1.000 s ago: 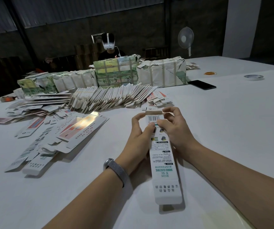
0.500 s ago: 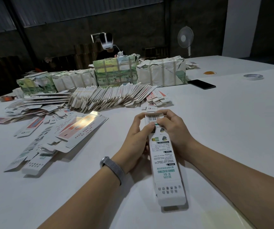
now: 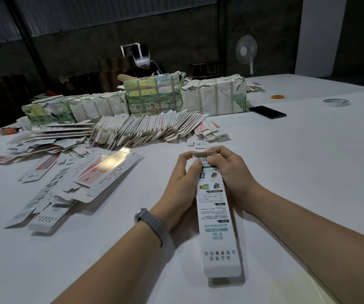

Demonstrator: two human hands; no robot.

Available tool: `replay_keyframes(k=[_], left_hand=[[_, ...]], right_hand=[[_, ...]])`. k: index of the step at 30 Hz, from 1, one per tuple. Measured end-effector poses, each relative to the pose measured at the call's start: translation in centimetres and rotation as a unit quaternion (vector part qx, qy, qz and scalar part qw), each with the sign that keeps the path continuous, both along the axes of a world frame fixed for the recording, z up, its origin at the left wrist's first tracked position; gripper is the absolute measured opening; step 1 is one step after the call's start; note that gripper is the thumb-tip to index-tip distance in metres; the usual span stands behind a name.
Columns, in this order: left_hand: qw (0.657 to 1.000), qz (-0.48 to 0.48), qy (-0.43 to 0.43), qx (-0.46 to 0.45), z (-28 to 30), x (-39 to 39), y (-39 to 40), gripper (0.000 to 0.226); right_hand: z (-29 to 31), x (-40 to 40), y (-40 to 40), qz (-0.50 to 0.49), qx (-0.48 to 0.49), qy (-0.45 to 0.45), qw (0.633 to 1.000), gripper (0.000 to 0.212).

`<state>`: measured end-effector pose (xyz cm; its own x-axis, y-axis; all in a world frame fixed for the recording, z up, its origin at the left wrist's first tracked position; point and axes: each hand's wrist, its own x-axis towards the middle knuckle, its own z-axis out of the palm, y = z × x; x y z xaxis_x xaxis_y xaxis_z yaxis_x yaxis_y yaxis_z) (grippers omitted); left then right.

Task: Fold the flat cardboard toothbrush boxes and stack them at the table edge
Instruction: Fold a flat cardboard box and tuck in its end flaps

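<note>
Leftmost, loose flat toothbrush boxes [image 3: 84,178] lie scattered on the white surface [image 3: 297,172], with a leaning row of flat blanks [image 3: 146,130] and strapped bundles [image 3: 154,95] behind. The left hand [image 3: 182,189] and right hand [image 3: 231,174] both pinch the far end of one long white toothbrush box [image 3: 217,220] — thumbs pressing on its barcoded flap, fingers curled round the sides. The box, printed in teal and black, runs from the fingertips back between the wrists, its near end open — just above the surface.
</note>
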<state>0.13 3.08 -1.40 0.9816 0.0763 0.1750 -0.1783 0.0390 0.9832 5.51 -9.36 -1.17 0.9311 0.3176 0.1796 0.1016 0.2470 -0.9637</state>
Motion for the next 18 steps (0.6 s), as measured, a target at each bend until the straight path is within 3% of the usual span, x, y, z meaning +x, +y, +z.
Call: replay_keyframes(k=[9, 18], left_hand=[[1.000, 0.017, -0.017, 0.007, -0.44, 0.38, 0.06, 0.008], [1.000, -0.008, -0.026, -0.004, -0.45, 0.10, -0.20, 0.013]], right_hand=[[0.15, -0.29, -0.28, 0.032, -0.005, -0.010, 0.999, 0.023], [0.22, -0.09, -0.36, 0.002, 0.018, -0.003, 1.000, 0.018]])
